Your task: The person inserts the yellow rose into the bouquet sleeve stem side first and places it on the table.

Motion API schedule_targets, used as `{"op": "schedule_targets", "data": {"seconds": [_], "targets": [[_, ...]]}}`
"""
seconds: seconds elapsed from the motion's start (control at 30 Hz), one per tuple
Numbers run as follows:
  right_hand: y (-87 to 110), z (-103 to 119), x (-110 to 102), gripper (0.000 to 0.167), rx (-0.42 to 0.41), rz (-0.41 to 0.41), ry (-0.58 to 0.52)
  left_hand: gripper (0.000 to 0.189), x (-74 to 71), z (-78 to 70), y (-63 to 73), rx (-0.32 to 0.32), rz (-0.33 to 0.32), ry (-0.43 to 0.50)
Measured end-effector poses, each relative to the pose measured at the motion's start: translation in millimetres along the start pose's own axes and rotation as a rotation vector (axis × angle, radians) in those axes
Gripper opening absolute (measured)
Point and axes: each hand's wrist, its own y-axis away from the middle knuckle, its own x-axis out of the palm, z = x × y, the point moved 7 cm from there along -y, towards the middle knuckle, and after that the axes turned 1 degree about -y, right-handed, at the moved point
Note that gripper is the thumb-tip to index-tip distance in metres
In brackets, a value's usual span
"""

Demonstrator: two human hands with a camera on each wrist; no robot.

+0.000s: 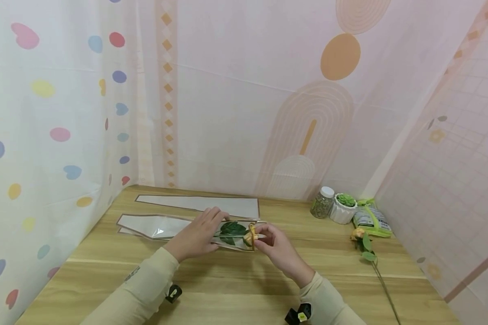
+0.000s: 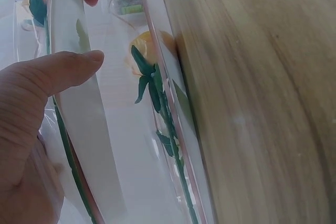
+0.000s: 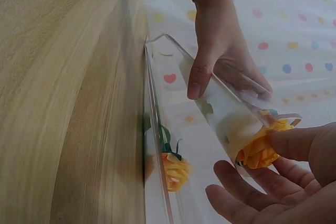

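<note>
My left hand (image 1: 199, 234) grips a clear flower sleeve (image 1: 154, 223) with a brown border, its thumb along one side. Inside lies a yellow artificial rose (image 1: 247, 239) with green leaves (image 1: 232, 229), its head at the sleeve's open right end. There my right hand (image 1: 282, 253) pinches the rose head between thumb and fingers, as the right wrist view shows. Below the held sleeve, a second yellow rose (image 3: 176, 171) lies in another clear sleeve (image 3: 157, 103); in the head view it is mostly hidden.
Another flat sleeve (image 1: 211, 203) lies at the back. To the right, a loose rose (image 1: 366, 248) lies on the wooden table (image 1: 236, 289). Behind it stand a lidded jar (image 1: 322, 205), a white-potted succulent (image 1: 343, 211) and a green-edged packet (image 1: 372, 221). Patterned curtains enclose the table.
</note>
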Motion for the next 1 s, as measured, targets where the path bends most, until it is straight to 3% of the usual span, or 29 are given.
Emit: {"op": "schedule_targets", "data": {"seconds": [0.33, 0.43, 0.63, 0.8, 1.0], "targets": [[-1.5, -2, 0, 0.021, 0.017, -0.003, -0.016, 0.074, -0.1, -0.1, -1.0, 0.012, -0.002, -0.016], [-1.1, -2, -1, 0.022, 0.008, -0.018, -0.024, 0.084, -0.6, -0.6, -0.1, 0.003, 0.007, -0.017], [-1.1, -3, -2, 0.020, -0.011, -0.035, -0.007, 0.128, -2.1, -1.2, 2.2, -0.039, 0.078, 0.085], [-1.8, -6, -2, 0.017, -0.016, -0.039, 0.011, 0.129, -0.5, -1.9, 1.2, -0.068, 0.144, 0.172], [-2.0, -6, 0, 0.014, -0.033, -0.042, 0.015, 0.140, 10.2, -5.0, 0.6, -0.078, 0.201, 0.199]]}}
